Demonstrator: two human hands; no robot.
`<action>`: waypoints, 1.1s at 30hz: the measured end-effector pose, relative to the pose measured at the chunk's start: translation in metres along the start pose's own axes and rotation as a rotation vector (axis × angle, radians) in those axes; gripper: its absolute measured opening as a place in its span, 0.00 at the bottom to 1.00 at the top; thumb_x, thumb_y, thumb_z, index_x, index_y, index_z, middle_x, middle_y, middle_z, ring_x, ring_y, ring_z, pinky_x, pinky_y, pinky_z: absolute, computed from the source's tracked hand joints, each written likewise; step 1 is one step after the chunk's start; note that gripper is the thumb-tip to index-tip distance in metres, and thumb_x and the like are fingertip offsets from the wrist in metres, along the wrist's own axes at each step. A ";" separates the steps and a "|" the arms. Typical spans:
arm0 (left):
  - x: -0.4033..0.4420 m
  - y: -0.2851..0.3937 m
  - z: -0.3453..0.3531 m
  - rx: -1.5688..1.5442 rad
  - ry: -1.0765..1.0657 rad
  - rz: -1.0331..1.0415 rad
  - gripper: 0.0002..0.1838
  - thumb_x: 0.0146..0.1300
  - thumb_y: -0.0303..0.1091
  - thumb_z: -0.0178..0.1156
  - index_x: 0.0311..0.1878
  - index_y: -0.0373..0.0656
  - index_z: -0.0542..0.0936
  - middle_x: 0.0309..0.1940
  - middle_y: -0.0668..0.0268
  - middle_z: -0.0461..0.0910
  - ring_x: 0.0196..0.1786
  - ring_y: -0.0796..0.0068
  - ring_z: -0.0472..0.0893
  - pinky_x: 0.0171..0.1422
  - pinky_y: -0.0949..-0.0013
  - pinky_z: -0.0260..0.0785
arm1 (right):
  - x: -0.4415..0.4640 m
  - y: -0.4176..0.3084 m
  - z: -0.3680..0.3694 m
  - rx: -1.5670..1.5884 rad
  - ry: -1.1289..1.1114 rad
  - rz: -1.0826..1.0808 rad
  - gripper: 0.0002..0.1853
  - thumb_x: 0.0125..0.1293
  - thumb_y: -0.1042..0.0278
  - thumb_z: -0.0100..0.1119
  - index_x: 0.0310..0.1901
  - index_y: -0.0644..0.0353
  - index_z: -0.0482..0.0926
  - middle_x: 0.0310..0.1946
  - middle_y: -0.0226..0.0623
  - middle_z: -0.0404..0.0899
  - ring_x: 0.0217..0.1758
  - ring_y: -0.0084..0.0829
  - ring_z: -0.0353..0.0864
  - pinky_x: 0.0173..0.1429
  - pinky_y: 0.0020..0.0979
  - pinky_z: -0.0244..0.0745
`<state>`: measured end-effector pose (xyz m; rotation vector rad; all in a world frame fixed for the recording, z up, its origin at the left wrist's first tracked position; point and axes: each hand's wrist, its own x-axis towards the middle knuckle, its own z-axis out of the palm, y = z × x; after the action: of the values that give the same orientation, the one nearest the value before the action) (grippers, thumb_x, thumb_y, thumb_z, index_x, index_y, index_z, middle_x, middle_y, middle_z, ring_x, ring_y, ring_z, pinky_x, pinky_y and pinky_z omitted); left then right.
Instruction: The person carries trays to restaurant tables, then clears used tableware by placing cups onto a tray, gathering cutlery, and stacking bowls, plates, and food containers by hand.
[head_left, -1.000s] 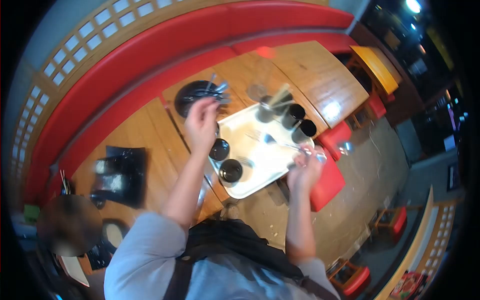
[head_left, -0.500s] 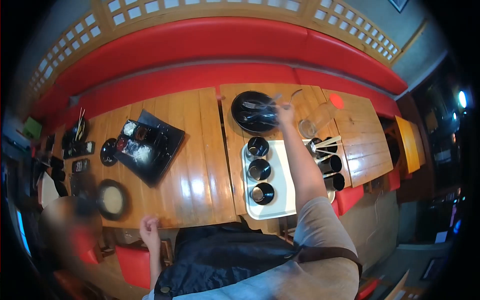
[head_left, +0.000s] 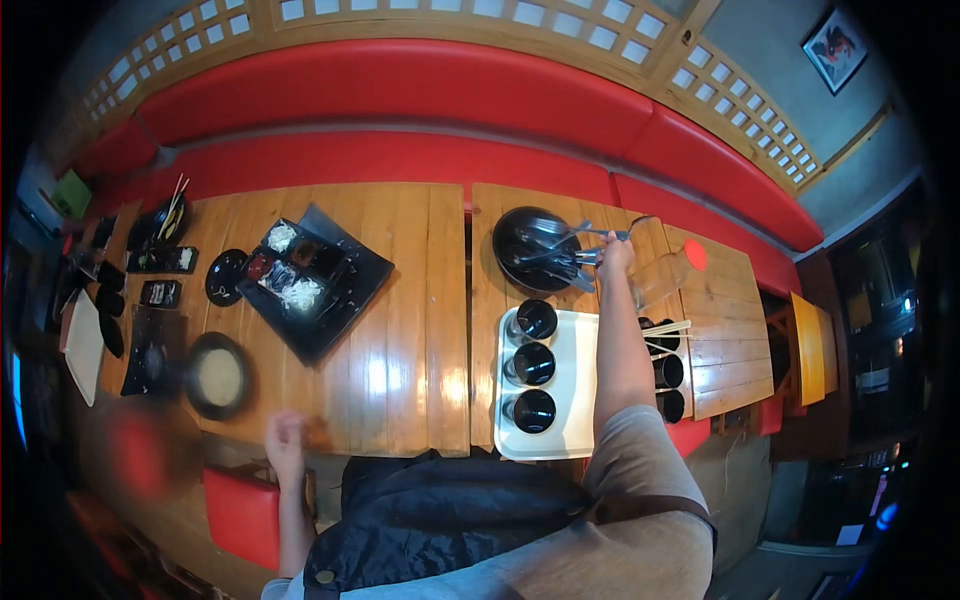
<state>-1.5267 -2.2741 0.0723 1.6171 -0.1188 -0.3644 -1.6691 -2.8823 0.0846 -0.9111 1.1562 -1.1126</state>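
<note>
My right hand is closed around a bunch of forks and spoons, whose ends fan out left over a round black bowl and right past my fist. Dark utensils also show against the inside of the bowl. A clear jar with a red lid lies on its side just right of my wrist. My left hand is low by the table's front edge, slightly blurred, fingers loosely bent and apart, with nothing visible in it.
Below the bowl, a white tray bears black cups; my right forearm crosses it. More cups with chopsticks stand to its right. Leftward are stacked square black plates with dishes, a bowl of pale liquid and a red chair.
My right hand has gathered the cutlery and drawn back right from the bowl's inside. The view has shifted a little. My left hand stays near the table edge.
</note>
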 end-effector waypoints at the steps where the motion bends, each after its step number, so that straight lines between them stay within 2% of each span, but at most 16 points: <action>1: 0.000 -0.007 -0.001 0.020 0.017 0.061 0.08 0.62 0.33 0.55 0.41 0.41 0.73 0.28 0.71 0.73 0.29 0.86 0.70 0.33 0.83 0.63 | 0.002 0.003 0.002 -0.102 0.012 -0.039 0.05 0.61 0.69 0.52 0.32 0.56 0.67 0.26 0.35 0.75 0.14 0.17 0.61 0.11 0.20 0.52; 2: 0.000 -0.015 -0.002 0.041 0.033 0.123 0.07 0.62 0.32 0.56 0.41 0.40 0.73 0.28 0.71 0.74 0.30 0.85 0.71 0.35 0.82 0.64 | 0.008 0.009 0.002 -0.102 0.010 -0.039 0.05 0.61 0.69 0.52 0.32 0.56 0.67 0.26 0.35 0.75 0.14 0.17 0.61 0.11 0.20 0.52; 4: 0.000 -0.032 -0.009 0.035 0.027 0.096 0.07 0.62 0.29 0.54 0.43 0.39 0.72 0.31 0.69 0.76 0.33 0.85 0.73 0.38 0.82 0.64 | 0.024 0.019 -0.003 -0.533 -0.063 0.062 0.08 0.59 0.65 0.56 0.33 0.58 0.70 0.27 0.38 0.76 0.19 0.27 0.72 0.16 0.29 0.63; 5: -0.001 -0.035 -0.012 0.028 0.018 0.069 0.08 0.62 0.26 0.52 0.45 0.38 0.72 0.34 0.67 0.78 0.36 0.85 0.75 0.40 0.83 0.65 | 0.020 0.017 -0.003 -0.534 -0.064 0.065 0.08 0.59 0.65 0.56 0.33 0.58 0.70 0.27 0.38 0.76 0.19 0.27 0.72 0.16 0.29 0.63; 7: -0.003 -0.038 -0.017 0.056 0.019 0.066 0.08 0.62 0.25 0.52 0.45 0.37 0.72 0.34 0.66 0.78 0.37 0.84 0.75 0.41 0.83 0.65 | 0.011 0.013 -0.010 -1.301 0.109 -0.511 0.16 0.58 0.56 0.56 0.38 0.61 0.74 0.31 0.43 0.78 0.30 0.40 0.79 0.30 0.39 0.72; 11: -0.008 -0.027 -0.016 0.007 0.056 0.031 0.08 0.62 0.24 0.52 0.44 0.37 0.72 0.34 0.65 0.78 0.38 0.83 0.76 0.41 0.83 0.65 | -0.024 -0.018 0.005 -1.302 0.333 -0.744 0.20 0.60 0.50 0.52 0.44 0.59 0.76 0.34 0.48 0.78 0.38 0.49 0.78 0.42 0.45 0.71; 14: -0.012 -0.024 -0.024 0.023 0.128 0.007 0.05 0.60 0.24 0.53 0.39 0.39 0.74 0.29 0.71 0.74 0.33 0.85 0.72 0.39 0.81 0.65 | -0.030 -0.028 0.008 -1.380 0.170 -0.807 0.17 0.62 0.50 0.48 0.43 0.51 0.78 0.36 0.44 0.79 0.39 0.45 0.79 0.40 0.43 0.72; 17: -0.020 -0.037 -0.047 0.048 0.174 0.046 0.07 0.60 0.26 0.55 0.41 0.38 0.73 0.30 0.70 0.76 0.31 0.86 0.73 0.35 0.82 0.66 | -0.008 -0.020 0.011 -1.688 -0.268 -0.975 0.10 0.58 0.58 0.49 0.36 0.46 0.81 0.34 0.34 0.79 0.38 0.37 0.79 0.38 0.40 0.72; 19: -0.025 -0.040 -0.063 0.139 0.290 0.050 0.06 0.58 0.26 0.58 0.39 0.41 0.74 0.29 0.73 0.75 0.31 0.86 0.73 0.34 0.82 0.65 | 0.007 -0.009 0.016 -1.802 -0.378 -1.039 0.10 0.56 0.59 0.50 0.31 0.48 0.82 0.32 0.37 0.80 0.35 0.39 0.80 0.37 0.40 0.73; 20: -0.025 -0.064 -0.084 0.264 0.360 0.120 0.06 0.59 0.26 0.57 0.39 0.41 0.74 0.29 0.73 0.75 0.32 0.86 0.73 0.35 0.82 0.65 | -0.002 -0.013 0.025 -1.856 -0.404 -0.908 0.12 0.56 0.57 0.50 0.31 0.50 0.82 0.28 0.40 0.80 0.33 0.41 0.80 0.36 0.42 0.73; 23: -0.036 -0.026 -0.102 0.040 0.538 -0.014 0.07 0.62 0.30 0.53 0.42 0.39 0.74 0.33 0.68 0.79 0.32 0.85 0.74 0.35 0.81 0.67 | 0.037 0.012 0.023 -1.845 -0.434 -1.005 0.14 0.54 0.52 0.55 0.31 0.52 0.83 0.25 0.44 0.79 0.31 0.44 0.80 0.35 0.44 0.72; 26: -0.027 -0.017 -0.152 -0.011 0.724 -0.019 0.08 0.62 0.35 0.54 0.41 0.43 0.73 0.31 0.69 0.78 0.28 0.85 0.73 0.32 0.82 0.65 | -0.023 -0.020 0.060 -1.838 -0.389 -1.250 0.13 0.56 0.54 0.58 0.31 0.56 0.82 0.27 0.42 0.80 0.31 0.42 0.80 0.34 0.40 0.73; 28: -0.008 -0.014 -0.193 -0.024 0.810 -0.010 0.09 0.63 0.39 0.54 0.40 0.44 0.73 0.31 0.69 0.77 0.27 0.85 0.72 0.30 0.81 0.64 | -0.057 -0.038 0.094 -1.309 -0.192 -1.464 0.13 0.57 0.59 0.59 0.29 0.62 0.81 0.24 0.42 0.79 0.27 0.39 0.79 0.30 0.32 0.72; 29: 0.007 -0.022 -0.221 -0.038 0.805 -0.032 0.12 0.62 0.43 0.53 0.42 0.45 0.73 0.32 0.68 0.78 0.26 0.85 0.72 0.30 0.81 0.64 | -0.089 -0.053 0.112 -1.298 -0.200 -1.475 0.13 0.57 0.59 0.59 0.29 0.62 0.81 0.24 0.42 0.79 0.27 0.39 0.79 0.30 0.32 0.72; 31: 0.043 -0.027 -0.261 -0.053 0.798 -0.058 0.16 0.62 0.48 0.53 0.43 0.47 0.73 0.33 0.67 0.78 0.26 0.85 0.72 0.30 0.82 0.64 | -0.173 -0.076 0.151 -1.003 -0.304 -1.403 0.12 0.59 0.64 0.59 0.27 0.66 0.79 0.21 0.41 0.76 0.23 0.32 0.76 0.27 0.25 0.69; 33: 0.084 -0.029 -0.292 -0.162 0.721 -0.289 0.19 0.61 0.48 0.54 0.46 0.43 0.70 0.32 0.64 0.76 0.31 0.80 0.76 0.37 0.79 0.69 | -0.244 -0.076 0.183 -0.709 -0.609 -1.361 0.07 0.59 0.70 0.58 0.29 0.66 0.79 0.18 0.38 0.73 0.20 0.26 0.71 0.27 0.23 0.66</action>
<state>-1.3628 -2.0186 0.0416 1.5169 0.6795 0.0087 -1.5133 -2.6632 0.2470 -2.5875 0.2563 -1.2421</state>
